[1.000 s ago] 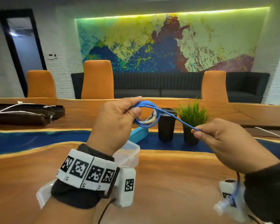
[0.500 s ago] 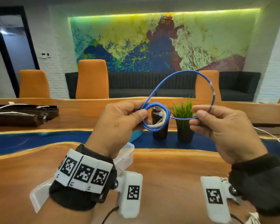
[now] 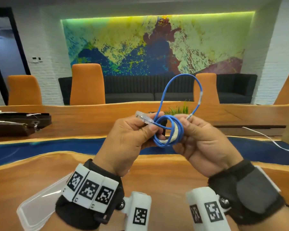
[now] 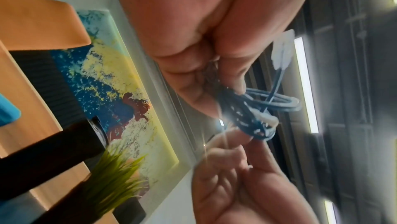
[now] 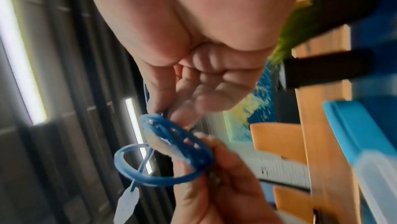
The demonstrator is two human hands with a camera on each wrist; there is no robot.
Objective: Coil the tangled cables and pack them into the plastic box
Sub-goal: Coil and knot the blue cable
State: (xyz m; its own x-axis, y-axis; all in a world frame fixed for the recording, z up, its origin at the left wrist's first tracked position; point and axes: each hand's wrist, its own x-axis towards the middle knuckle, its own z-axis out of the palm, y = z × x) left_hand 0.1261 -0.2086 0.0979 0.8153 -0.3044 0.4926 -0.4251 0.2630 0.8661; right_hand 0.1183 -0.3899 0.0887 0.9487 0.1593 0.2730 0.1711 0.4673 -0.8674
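Observation:
A thin blue cable (image 3: 168, 130) is wound into a small coil held in the air above the wooden table (image 3: 165, 179). My left hand (image 3: 130, 139) pinches the coil's left side; a clear plug (image 3: 144, 118) sticks out over its thumb. My right hand (image 3: 200, 139) pinches the coil's right side and the cable. One loose loop (image 3: 182, 77) arches up above both hands. The coil (image 4: 268, 107) shows in the left wrist view, and the coil (image 5: 171, 144) with its plug (image 5: 126, 204) in the right wrist view. A clear plastic box lid (image 3: 38, 204) lies under my left wrist.
A potted grass plant (image 3: 180, 110) and a dark cup stand behind my hands on the table's blue strip (image 3: 40, 150). A dark tray (image 3: 15, 122) with white cables sits far left. A white cable (image 3: 265, 135) trails at the right. Orange chairs (image 3: 88, 84) line the far side.
My right hand has come in against the coil, bringing the loose loop closer. The plug end now sticks out over my left thumb. The view has shifted right.

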